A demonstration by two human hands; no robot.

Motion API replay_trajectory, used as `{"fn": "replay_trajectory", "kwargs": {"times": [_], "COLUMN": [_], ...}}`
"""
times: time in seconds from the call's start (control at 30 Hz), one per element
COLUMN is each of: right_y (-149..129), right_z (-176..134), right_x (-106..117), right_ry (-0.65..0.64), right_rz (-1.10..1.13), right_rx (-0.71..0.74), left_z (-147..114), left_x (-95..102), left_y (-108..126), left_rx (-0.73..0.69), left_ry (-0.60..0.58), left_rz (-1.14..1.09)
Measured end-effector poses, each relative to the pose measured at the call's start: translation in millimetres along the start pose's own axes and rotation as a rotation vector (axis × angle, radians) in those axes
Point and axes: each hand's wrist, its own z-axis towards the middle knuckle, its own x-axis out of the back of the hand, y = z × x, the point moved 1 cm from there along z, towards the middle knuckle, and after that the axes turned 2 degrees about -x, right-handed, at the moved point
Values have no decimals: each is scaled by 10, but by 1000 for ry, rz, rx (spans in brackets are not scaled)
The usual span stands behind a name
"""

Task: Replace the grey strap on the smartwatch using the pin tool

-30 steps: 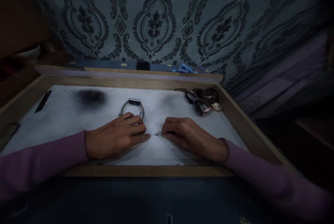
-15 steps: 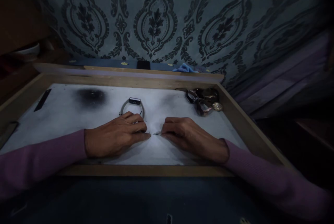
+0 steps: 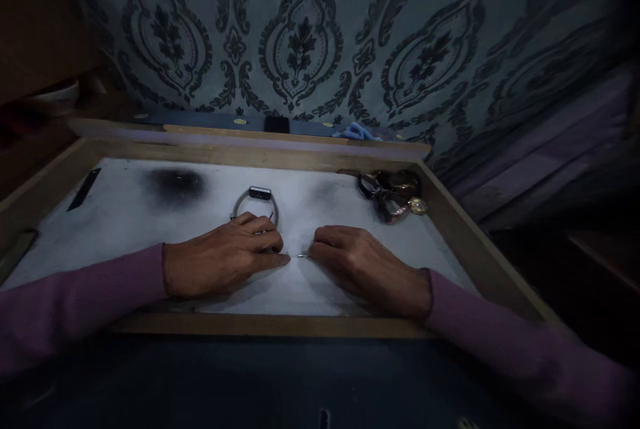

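A small rectangular wristwatch (image 3: 260, 193) with a light strap stands looped on the white bottom of the drawer-like tray. My left hand (image 3: 225, 256) rests just in front of it and covers the near part of the strap. Its fingers are bent, with the thumb pointing right; whatever they pinch, if anything, is hidden. My right hand (image 3: 367, 266) is closed around a thin metal-tipped tool (image 3: 301, 256). Only the slim tip shows, pointing left at my left thumb; the rest is inside the fist.
Several watches (image 3: 393, 192) lie piled in the far right corner. A flat black strip (image 3: 84, 189) lies at the left. Wooden walls (image 3: 280, 326) surround the white surface. A blue cloth (image 3: 357, 131) and a dark block (image 3: 277, 124) are behind the far wall.
My right hand has turned slightly, its fingers closing more over the tool, and the tip looks brighter. My left hand and the wristwatch stay nearly where they were.
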Motion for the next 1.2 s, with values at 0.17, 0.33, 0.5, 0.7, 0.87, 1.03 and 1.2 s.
{"fn": "replay_trajectory", "kwargs": {"times": [0.17, 0.33, 0.5, 0.7, 0.87, 1.03, 1.2], "right_y": [52, 74, 64, 55, 52, 53, 62], "right_z": [12, 12, 16, 25, 22, 26, 31], "right_x": [-52, -105, -92, -73, -66, -73, -94], "right_ry": [47, 60, 47, 41, 50, 49, 57], "right_rz": [213, 253, 241, 242, 259, 273, 274], "right_rx": [-23, -44, -71, -79, -90, -93, -95], "left_z": [-2, -9, -30, -52, -58, -55, -48], "left_x": [5, 11, 5, -6, -22, 0, 16], "left_y": [0, 2, -24, -66, -56, -28, -20], "left_rx": [-6, -12, -7, -2, -20, -74, -94], "left_ry": [1, 5, 36, 62, 62, 33, 25], "left_rz": [-11, -16, -46, -48, 7, 106, 164]}}
